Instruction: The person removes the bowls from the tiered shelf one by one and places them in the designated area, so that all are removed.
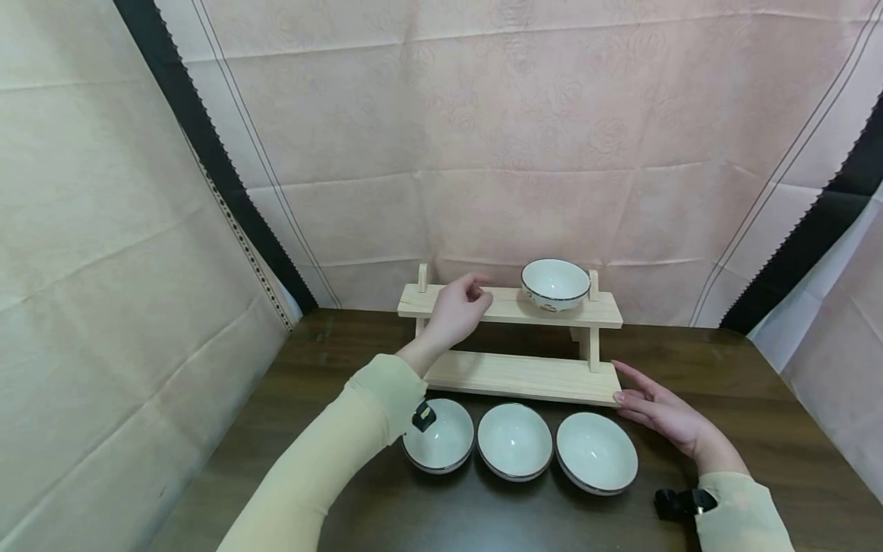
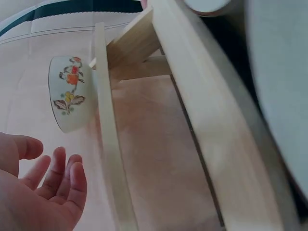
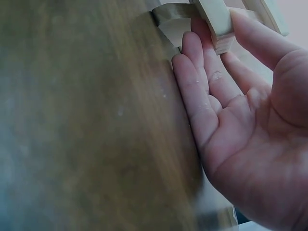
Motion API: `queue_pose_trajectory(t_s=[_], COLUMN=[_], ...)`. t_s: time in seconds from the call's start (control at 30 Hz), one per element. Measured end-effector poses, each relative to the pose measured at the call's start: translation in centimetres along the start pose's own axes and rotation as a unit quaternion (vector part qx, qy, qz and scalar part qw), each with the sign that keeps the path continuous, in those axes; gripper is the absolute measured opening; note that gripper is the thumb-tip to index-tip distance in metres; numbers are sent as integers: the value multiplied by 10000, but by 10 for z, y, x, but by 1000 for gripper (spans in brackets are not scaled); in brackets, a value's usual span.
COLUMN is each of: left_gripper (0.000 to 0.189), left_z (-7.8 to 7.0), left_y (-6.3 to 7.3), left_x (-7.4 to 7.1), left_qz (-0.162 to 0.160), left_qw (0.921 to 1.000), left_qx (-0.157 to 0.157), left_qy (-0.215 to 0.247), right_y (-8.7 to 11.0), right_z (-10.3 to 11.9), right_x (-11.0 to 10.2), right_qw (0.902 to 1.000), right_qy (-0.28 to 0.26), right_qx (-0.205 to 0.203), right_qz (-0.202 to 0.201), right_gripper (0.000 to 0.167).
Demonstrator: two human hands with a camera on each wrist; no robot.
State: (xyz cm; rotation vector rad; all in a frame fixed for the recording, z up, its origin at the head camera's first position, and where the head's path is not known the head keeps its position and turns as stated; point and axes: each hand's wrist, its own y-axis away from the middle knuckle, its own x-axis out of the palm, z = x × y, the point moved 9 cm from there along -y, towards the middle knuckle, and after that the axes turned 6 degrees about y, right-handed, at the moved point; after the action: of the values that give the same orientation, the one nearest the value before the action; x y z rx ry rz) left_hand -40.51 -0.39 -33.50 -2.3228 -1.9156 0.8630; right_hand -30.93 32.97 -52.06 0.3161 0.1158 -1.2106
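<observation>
A two-tier wooden rack (image 1: 524,376) stands on the table. One white bowl (image 1: 555,280) with a dark rim sits on the right part of its upper shelf; painted flowers show on this bowl (image 2: 72,91) in the left wrist view. My left hand (image 1: 458,310) hovers at the left part of the upper shelf, fingers loosely bent around nothing, apart from the bowl. At the right end of the lower shelf, my right hand (image 1: 655,406) holds the rack between thumb and fingers; the right wrist view shows the thumb against the shelf's end (image 3: 216,24).
Three more white bowls stand in a row before the rack: a left bowl (image 1: 441,437), a middle bowl (image 1: 515,441) and a right bowl (image 1: 597,452). My left forearm passes over the left bowl's edge. A pale cloth (image 1: 524,153) hangs behind the brown table (image 1: 497,521).
</observation>
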Motion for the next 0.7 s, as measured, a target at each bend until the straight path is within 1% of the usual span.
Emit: queue_pose_trajectory(t_s=[0.1, 0.27, 0.4, 0.5, 0.63, 0.7], left_gripper=[33, 39, 40, 40, 42, 43], left_z=[-7, -11, -15, -15, -14, -14], left_y=[-9, -21, -29, -34, -39, -42], left_x=[10, 27, 39, 46, 51, 53], left_qz=[20, 97, 198, 298, 475, 660], left_qw=[9998, 9991, 9985, 9981, 9977, 9965], left_qx=[-6, -156, -179, -239, -390, -446], left_qy=[184, 379, 471, 476, 271, 234], right_y=[-1, -2, -2, -1, 0, -1], right_z=[-2, -5, -4, -3, -5, -5], right_x=[-1, -2, -1, -1, -2, -3], right_qw=[10000, 9999, 10000, 10000, 9997, 9997], right_qy=[-33, -43, -6, 29, 38, 48], right_qx=[49, 140, 69, 68, 169, 177], right_qz=[-13, -58, -44, -66, -143, -159], right_gripper=[81, 81, 81, 81, 81, 81])
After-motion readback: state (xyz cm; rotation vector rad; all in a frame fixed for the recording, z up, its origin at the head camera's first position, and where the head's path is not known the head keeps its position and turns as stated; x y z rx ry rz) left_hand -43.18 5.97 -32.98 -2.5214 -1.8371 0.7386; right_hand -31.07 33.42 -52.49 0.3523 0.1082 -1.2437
